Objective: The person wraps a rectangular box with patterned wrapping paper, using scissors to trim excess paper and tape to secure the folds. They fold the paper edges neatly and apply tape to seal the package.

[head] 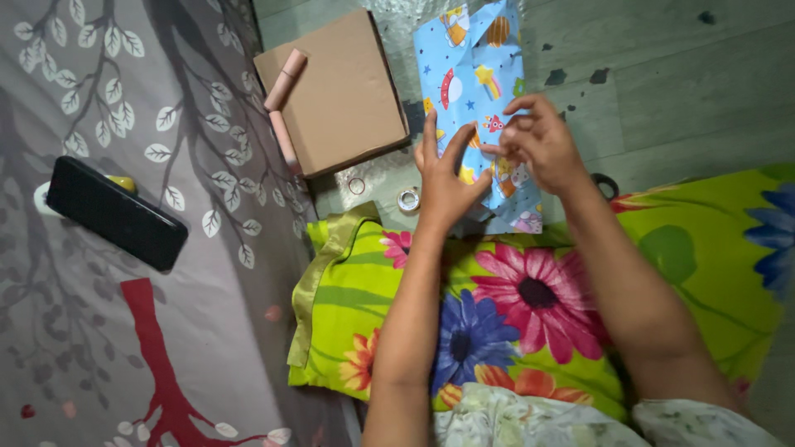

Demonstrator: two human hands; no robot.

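- Light-blue patterned wrapping paper (pixel 476 91) lying on the grey floor just right of the cardboard box (pixel 339 91), its near edge against the floral pillow (pixel 513 306).
- Left hand (pixel 443 178) pressed on the paper's near part, fingers spread open and flat.
- Right hand (pixel 538 141) just right of it, fingertips pinched shut on a fold of the paper.
- Best kept flat under the left palm while creasing, judged from the loose far end.
- Small tape roll (pixel 408 199) below the box, beside the left wrist.
- Two pink tubes (pixel 284 99) on the box's left edge.
- Dark phone (pixel 116 213) well left of the box, on the grey leaf-print sheet (pixel 124 331).
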